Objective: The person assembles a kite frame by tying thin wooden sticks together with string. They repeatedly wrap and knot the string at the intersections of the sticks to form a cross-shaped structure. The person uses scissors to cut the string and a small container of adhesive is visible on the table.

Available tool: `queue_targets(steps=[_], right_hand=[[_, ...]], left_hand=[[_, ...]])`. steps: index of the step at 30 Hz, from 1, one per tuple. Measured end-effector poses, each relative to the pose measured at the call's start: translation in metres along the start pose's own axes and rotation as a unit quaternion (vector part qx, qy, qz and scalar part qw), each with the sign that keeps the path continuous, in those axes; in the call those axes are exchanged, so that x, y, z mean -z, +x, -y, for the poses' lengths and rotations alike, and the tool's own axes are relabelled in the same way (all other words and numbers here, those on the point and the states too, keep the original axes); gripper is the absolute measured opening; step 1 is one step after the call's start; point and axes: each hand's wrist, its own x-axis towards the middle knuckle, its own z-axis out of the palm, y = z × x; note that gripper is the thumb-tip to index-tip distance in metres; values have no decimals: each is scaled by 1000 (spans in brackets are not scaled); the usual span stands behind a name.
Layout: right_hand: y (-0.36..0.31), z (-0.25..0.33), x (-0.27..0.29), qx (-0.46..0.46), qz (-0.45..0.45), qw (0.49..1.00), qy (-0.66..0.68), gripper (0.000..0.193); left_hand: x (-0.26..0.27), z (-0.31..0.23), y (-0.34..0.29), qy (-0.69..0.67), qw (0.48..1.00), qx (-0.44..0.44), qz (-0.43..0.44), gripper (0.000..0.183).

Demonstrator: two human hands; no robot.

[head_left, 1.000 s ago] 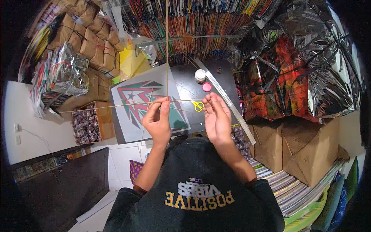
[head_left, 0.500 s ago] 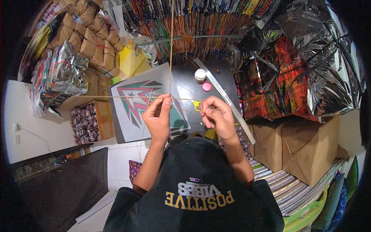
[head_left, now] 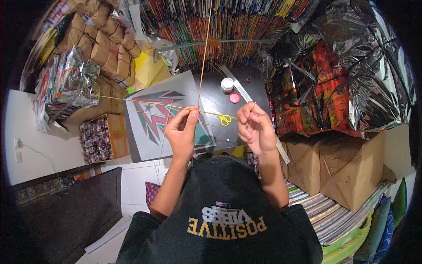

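My left hand (head_left: pixel 182 132) pinches two thin wooden sticks where they cross, between thumb and forefinger. The upright stick (head_left: pixel 205 57) rises away from me, leaning slightly right at its far end. The crosswise stick (head_left: pixel 145 103) slants down from left to right, its right end close to my right hand (head_left: pixel 257 127). Those right-hand fingers are curled together; whatever they pinch is too fine to make out. Below the sticks lies a pale sheet (head_left: pixel 171 152) with an angular red, green and black design. Yellow-handled scissors (head_left: pixel 225 120) lie between my hands.
On the dark table (head_left: pixel 206 81) are a white jar (head_left: pixel 227 85), a pink lid (head_left: pixel 234 97) and a long metal ruler (head_left: pixel 281 150). Bundled colourful sheets (head_left: pixel 211 33) stand along the far side. Wrapped packages (head_left: pixel 110 48) and a box of small packets (head_left: pixel 118 134) are at left; cardboard boxes (head_left: pixel 347 163) at right.
The sticks have tilted clockwise: the upright one's far end moved right, the crosswise one's left end moved farther away. My right hand moved slightly right, showing more of its palm.
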Motion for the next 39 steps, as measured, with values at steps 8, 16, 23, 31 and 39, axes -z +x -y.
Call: queue_targets(steps=[8,16,23,31,39], right_hand=[[0,3,-1,-10,6,1000,5,14],[-5,-1,-6,-41,2,999,-34,13],[-7,-1,-18,-30,-8,994,-103,12],[-6,-1,-9,25,-48,995,-81,11],[-5,-6,-6,22,-76,992,-96,11]], left_hand=[[-3,0,2,-9,1000,-7,6,14],[-3,2,4,4,1000,-18,9,14],[-3,5,4,0,1000,-10,3,14],[0,7,8,-54,998,19,1,15],[-2,4,9,-106,994,40,0,20]])
